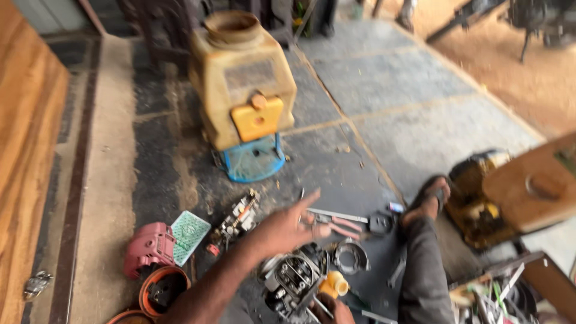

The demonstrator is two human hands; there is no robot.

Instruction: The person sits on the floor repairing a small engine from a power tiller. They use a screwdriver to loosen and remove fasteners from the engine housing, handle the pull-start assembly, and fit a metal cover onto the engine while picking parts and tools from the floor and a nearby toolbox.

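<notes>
The small engine (294,279) is sitting on the stone floor (384,108) stripped well down: its metal top is lying bare, and pieces that look to belong to it are lying loose around it. A red cover (149,247) and an orange round housing (163,289) are resting to the engine's left, a carburettor-like part (239,217) is lying beyond it to the upper left, and a grey ring (351,257) is lying just to its right. By the look of it the taking-apart is far along, though the core block is not yet opened.

The left hand (287,225) is hovering above the engine with fingers spread and loose, holding nothing. The right hand (336,309) is gripping something at the engine's near right edge beside a yellow cap (333,283); whether it is fully closed I cannot tell. Pliers with pink grips (339,228) are lying beyond the engine, and a yellow tank (243,78) is standing well beyond it.
</notes>
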